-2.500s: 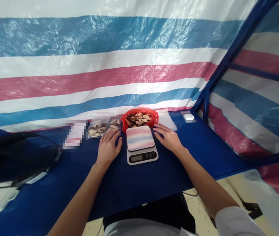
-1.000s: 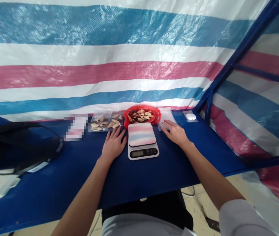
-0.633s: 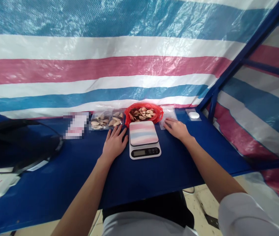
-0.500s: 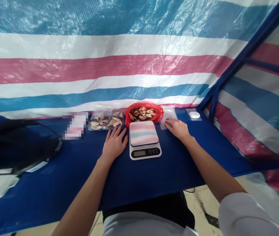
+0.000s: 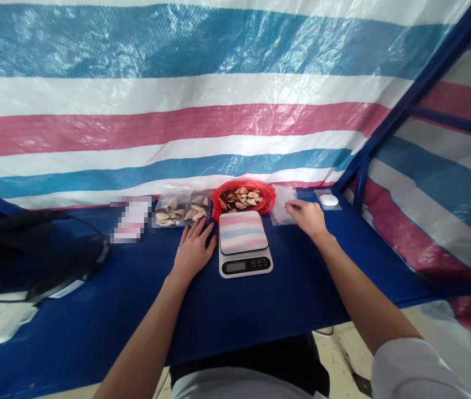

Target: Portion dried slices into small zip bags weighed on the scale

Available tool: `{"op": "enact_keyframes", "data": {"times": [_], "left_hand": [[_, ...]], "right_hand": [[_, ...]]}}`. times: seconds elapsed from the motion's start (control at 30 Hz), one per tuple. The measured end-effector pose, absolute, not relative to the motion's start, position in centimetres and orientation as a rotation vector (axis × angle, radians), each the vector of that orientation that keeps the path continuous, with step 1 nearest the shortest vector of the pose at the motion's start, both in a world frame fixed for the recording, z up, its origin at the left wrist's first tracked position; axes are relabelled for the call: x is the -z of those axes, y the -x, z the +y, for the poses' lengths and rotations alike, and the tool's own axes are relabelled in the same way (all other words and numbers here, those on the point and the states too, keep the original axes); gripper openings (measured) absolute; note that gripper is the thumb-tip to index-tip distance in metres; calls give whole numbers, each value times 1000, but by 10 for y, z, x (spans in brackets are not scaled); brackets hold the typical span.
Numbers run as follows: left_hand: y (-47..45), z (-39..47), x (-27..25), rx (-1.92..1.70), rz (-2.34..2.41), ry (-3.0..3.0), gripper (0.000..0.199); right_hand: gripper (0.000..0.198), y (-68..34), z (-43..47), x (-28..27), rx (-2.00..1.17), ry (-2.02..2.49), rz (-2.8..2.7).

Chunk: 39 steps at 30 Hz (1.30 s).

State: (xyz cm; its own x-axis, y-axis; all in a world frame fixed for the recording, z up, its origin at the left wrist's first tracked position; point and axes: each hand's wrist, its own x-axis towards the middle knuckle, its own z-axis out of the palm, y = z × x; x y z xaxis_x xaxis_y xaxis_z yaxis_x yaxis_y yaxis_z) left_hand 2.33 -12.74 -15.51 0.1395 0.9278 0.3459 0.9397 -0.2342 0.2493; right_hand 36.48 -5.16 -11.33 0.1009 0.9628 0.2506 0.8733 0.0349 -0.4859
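Clear plastic bags (image 5: pixel 281 211) lie beyond and right of the scale (image 5: pixel 244 233), likely light, limp, slick, best taken by one edge; right hand (image 5: pixel 311 219) at them, fingers bunched, can't tell if pinching; left hand (image 5: pixel 194 249) spread, left of scale.

Flat clear plastic (image 5: pixel 282 213) lies at the right hand (image 5: pixel 310 218), next to an open red bag (image 5: pixel 270 201) of pale slices (image 5: pixel 241 198). I see two filled bags (image 5: pixel 170 214) by the left hand (image 5: pixel 194 249), and a white scale (image 5: pixel 244 235) (its plate glossy, striped) between.
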Motion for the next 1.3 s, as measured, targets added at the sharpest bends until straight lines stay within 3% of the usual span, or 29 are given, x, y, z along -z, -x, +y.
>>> {"op": "enact_keyframes", "data": {"times": [0.37, 0.73, 1.03, 1.3], "left_hand": [[-38, -120, 122, 1489, -1760, 2393, 33], [-85, -74, 80, 2667, -2225, 2599, 46], [-64, -55, 77, 2691, -2345, 2993, 36], [-40, -48, 73, 2870, -2273, 2590, 43]], "right_hand": [[35, -352, -65, 83, -914, 1186, -1462], [27, -286, -61, 59, -1300, 845, -1452], [30, -268, -47, 69, -1381, 794, -1375], [32, -271, -42, 80, -1476, 880, -1337]]}}
